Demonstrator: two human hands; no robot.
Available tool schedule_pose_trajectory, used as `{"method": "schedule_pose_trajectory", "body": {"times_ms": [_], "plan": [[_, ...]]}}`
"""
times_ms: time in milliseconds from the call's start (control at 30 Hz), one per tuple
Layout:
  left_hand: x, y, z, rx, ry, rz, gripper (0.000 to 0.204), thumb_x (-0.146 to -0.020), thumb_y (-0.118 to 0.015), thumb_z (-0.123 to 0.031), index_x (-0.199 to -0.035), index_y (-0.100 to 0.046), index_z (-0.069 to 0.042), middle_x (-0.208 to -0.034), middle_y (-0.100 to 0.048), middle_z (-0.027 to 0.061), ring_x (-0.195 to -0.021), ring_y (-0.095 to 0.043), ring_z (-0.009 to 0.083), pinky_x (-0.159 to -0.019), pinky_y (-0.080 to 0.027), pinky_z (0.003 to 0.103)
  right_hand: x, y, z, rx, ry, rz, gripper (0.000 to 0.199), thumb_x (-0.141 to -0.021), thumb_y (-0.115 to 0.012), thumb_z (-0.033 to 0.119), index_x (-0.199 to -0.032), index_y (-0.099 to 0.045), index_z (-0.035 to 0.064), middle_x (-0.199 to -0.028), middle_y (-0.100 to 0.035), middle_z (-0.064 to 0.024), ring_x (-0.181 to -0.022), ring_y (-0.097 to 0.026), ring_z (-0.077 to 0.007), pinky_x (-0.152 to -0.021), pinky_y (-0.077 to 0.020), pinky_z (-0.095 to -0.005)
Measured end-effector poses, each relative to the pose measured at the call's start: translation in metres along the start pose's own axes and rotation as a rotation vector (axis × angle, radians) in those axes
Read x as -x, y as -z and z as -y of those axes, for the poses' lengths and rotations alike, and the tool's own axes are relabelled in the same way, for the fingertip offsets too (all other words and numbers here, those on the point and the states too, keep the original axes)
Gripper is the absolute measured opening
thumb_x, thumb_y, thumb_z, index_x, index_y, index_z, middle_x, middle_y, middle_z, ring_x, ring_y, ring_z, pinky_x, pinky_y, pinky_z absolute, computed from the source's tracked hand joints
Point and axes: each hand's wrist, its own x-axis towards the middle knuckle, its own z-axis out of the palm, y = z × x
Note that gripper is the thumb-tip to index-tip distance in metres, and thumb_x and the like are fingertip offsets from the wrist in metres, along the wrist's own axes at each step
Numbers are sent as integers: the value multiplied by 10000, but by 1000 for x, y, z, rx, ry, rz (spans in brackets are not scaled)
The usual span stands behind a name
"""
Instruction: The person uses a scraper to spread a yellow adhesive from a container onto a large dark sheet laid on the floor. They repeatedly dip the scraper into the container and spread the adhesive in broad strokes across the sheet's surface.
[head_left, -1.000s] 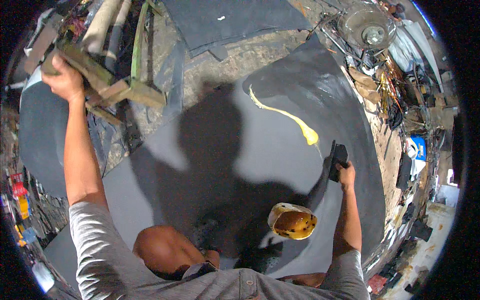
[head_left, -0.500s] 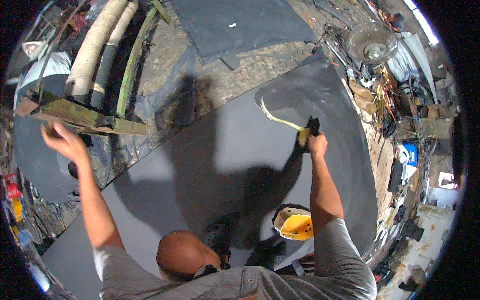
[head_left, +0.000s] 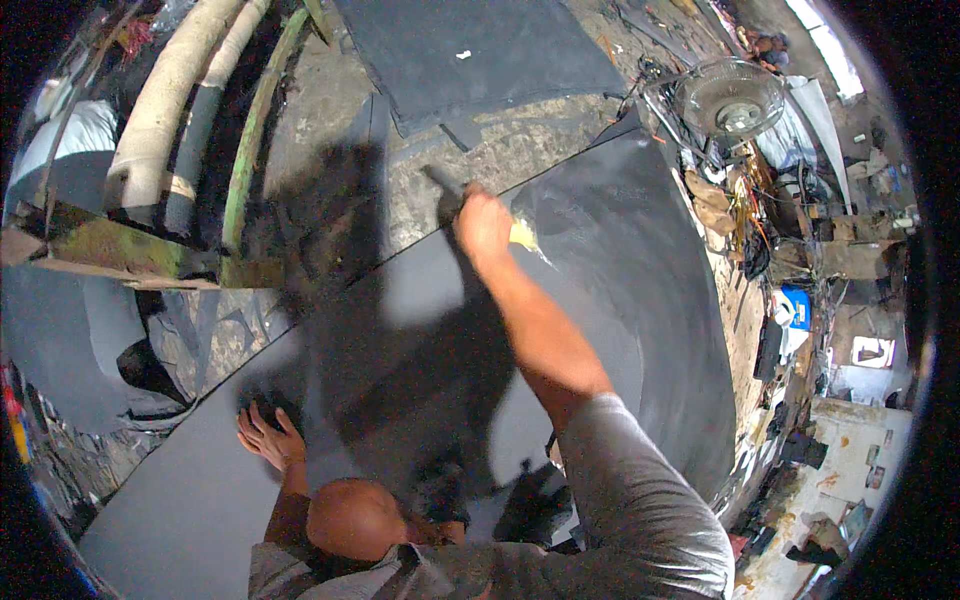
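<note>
A large grey sheet (head_left: 440,370) lies in front of me, its right part dark and wet-looking. At its far edge my right hand (head_left: 484,228) is closed round a dark flat spreader (head_left: 442,181), which pokes out past the fist on the left. Its exact shape is blurred. Beside the fist is a blob of yellow paste (head_left: 523,235), with a pale streak trailing onto the sheet. My left hand (head_left: 272,438) rests on the near left of the sheet, fingers spread and holding nothing. My right arm hides most of the pot of yellow paste.
Thick rolls (head_left: 175,110) lie on a wooden frame (head_left: 130,245) at the far left. Another dark sheet (head_left: 480,55) is on the ground beyond. A round fan (head_left: 730,100) stands at the far right, near a blue-and-white container (head_left: 794,308) and scattered scraps.
My right hand has swept left and away from me with the spreader, and the pale trail is shorter. My left hand has come down from beside the wooden frame onto the sheet.
</note>
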Motion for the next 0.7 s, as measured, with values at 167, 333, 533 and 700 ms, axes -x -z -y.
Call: {"method": "schedule_pose_trajectory", "body": {"times_ms": [167,333,533,700], "plan": [[-1,2,-1,-20,12,46,536,-1011,-473,-459,-1420,-425,-115,-1474,-384,140,-1438,-281,336,-1165,-204,566,9,31,-86,51,-363,60,198,-892,-629,246,-990,-625,74,-879,-709,-159,-800,-723,-321,-670,-583,-475],[2,-6,5,-53,36,68,544,-1009,-471,-472,-1431,-401,-137,-1488,-351,142,-1439,-278,333,-1157,-205,584,2,-7,-102,144,-117,223,164,-908,-581,208,-966,-651,71,-911,-724,-176,-855,-722,-351,-733,-581,-472],[-1,-2,2,-89,29,94,555,-1011,-464,-475,-1438,-385,-130,-1482,-350,135,-1451,-255,330,-1157,-192,594,127,-47,48,-278,326,18,324,-756,-568,-50,-1068,-648,-12,-1025,-675,-233,-978,-658,-393,-865,-524,-488],[-4,6,-2,-19,-15,70,566,-1013,-447,-476,-1442,-382,-113,-1470,-339,137,-1457,-234,340,-1162,-169,610,78,28,-44,-210,-159,-69,216,-897,-511,102,-1048,-615,-12,-961,-674,-222,-861,-666,-402,-759,-552,-465]]}}
